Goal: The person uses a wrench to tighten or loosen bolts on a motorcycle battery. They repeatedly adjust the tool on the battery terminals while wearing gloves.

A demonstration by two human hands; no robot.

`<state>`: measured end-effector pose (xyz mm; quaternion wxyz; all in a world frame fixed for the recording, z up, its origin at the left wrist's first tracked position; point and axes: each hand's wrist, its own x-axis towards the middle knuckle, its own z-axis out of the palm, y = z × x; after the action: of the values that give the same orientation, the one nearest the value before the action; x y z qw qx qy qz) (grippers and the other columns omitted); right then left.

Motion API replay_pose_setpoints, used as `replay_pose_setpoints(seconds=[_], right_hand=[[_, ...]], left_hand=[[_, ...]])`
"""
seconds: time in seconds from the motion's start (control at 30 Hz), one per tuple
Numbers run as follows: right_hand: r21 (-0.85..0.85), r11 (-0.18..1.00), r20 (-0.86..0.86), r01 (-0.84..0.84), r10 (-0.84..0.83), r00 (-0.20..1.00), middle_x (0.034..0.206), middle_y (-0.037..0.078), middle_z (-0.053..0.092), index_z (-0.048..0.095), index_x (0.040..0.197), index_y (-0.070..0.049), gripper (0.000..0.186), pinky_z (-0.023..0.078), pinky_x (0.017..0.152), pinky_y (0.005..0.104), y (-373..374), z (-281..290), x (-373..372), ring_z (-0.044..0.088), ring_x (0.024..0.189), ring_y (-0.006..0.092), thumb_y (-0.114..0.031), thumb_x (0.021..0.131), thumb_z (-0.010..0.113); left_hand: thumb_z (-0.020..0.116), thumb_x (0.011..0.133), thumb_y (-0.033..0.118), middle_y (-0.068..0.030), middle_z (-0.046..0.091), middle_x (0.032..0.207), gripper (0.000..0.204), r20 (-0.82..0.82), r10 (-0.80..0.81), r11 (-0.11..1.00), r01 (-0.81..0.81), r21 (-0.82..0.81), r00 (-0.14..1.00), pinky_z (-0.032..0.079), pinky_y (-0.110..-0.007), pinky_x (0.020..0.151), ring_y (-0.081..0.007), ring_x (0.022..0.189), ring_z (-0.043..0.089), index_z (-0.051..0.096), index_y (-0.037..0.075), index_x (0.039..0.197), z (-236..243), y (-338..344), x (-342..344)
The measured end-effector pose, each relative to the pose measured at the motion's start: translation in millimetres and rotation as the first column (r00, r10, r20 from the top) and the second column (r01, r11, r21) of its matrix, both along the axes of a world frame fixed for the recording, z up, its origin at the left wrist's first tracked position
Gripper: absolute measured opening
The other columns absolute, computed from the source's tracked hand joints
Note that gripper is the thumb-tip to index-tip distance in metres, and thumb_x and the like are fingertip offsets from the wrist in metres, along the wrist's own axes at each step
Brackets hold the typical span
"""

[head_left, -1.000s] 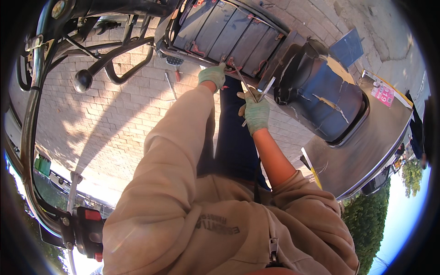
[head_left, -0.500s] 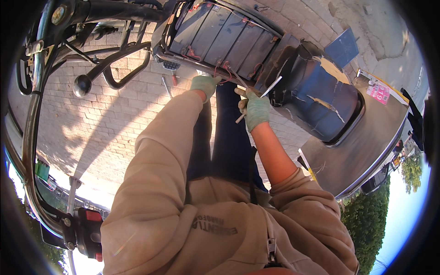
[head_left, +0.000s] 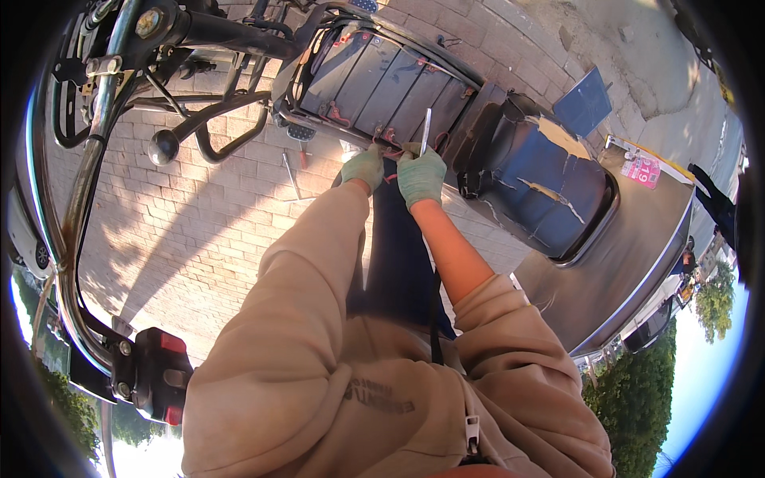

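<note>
My gloved left hand (head_left: 362, 167) is closed at the near edge of an open compartment of several grey batteries (head_left: 386, 88), beside red wires (head_left: 388, 135); what its fingers hold is hidden. Just right of it, my gloved right hand (head_left: 420, 175) is closed on a metal hand tool (head_left: 427, 127), whose shaft points up over the batteries. The two hands almost meet at the compartment's edge, above my dark trouser legs (head_left: 390, 263).
A cracked black seat (head_left: 538, 183) sits right of the compartment on a metal body (head_left: 598, 295). A blue panel (head_left: 582, 99) lies behind. Handlebars (head_left: 100, 143) and tubing fill the left. Loose tools (head_left: 291, 175) lie on the paving (head_left: 191, 231).
My right hand has moved left toward my left hand, and its tool has turned from a slant to nearly upright. My left hand stays at the compartment's edge.
</note>
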<state>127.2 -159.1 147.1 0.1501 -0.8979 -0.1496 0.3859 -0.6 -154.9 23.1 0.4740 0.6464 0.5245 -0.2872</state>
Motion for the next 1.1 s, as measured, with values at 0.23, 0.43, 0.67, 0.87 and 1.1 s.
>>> replay_pose_setpoints(seconds=[0.23,0.43,0.67,0.87,1.1], right_hand=[[-0.021,0.974,0.219,-0.226,0.225,0.949,0.080,0.021,0.069,0.061,0.092,-0.002,0.012,0.054,0.074,0.0471,7,7,11,0.069,0.080,0.0410,-0.012,0.086,0.065],[-0.020,0.960,0.209,-0.280,0.278,0.938,0.081,0.022,0.068,0.055,0.096,-0.002,0.016,0.053,0.075,0.0505,8,6,15,0.067,0.082,0.0440,-0.012,0.086,0.063],[0.000,0.945,0.161,-0.326,0.322,0.933,0.084,0.022,0.068,0.055,0.096,-0.003,0.018,0.053,0.076,0.0511,11,8,22,0.068,0.085,0.0434,-0.013,0.085,0.065],[0.142,0.184,0.116,-0.973,0.973,0.201,0.094,0.019,0.070,0.059,0.105,-0.006,0.018,0.053,0.078,0.0477,23,28,30,0.069,0.093,0.0377,-0.015,0.090,0.061],[-0.211,-0.596,0.172,-0.775,0.757,-0.630,0.104,0.013,0.069,0.069,0.106,-0.012,0.020,0.055,0.080,0.0445,97,44,74,0.068,0.100,0.0334,-0.020,0.089,0.060]], left_hand=[[0.043,0.102,0.044,-0.0157,0.072,0.110,0.039,-0.103,0.112,0.993,-0.113,-0.012,0.988,0.052,-0.049,0.089,-0.0365,0.107,0.068,0.061,0.016,0.123,18,-8,12],[0.046,0.098,0.049,-0.0109,0.070,0.119,0.044,-0.127,0.111,0.986,-0.125,-0.111,0.986,0.052,-0.046,0.091,-0.0342,0.109,0.067,0.070,0.018,0.119,43,-21,30],[0.037,0.101,0.060,-0.0188,0.071,0.114,0.061,-0.209,0.123,0.975,-0.157,-0.158,0.970,0.050,-0.047,0.095,-0.0378,0.115,0.063,0.069,0.014,0.124,36,-43,16],[0.040,0.103,0.052,-0.0159,0.068,0.126,0.055,-0.060,0.445,0.870,-0.448,-0.209,0.893,0.048,-0.040,0.100,-0.0307,0.120,0.063,0.064,0.013,0.133,6,-59,-13],[0.055,0.102,0.024,-0.0086,0.069,0.106,0.030,0.130,0.762,0.647,-0.746,-0.155,0.634,0.047,-0.029,0.088,-0.0168,0.093,0.060,0.065,0.003,0.120,-42,-79,-37]])
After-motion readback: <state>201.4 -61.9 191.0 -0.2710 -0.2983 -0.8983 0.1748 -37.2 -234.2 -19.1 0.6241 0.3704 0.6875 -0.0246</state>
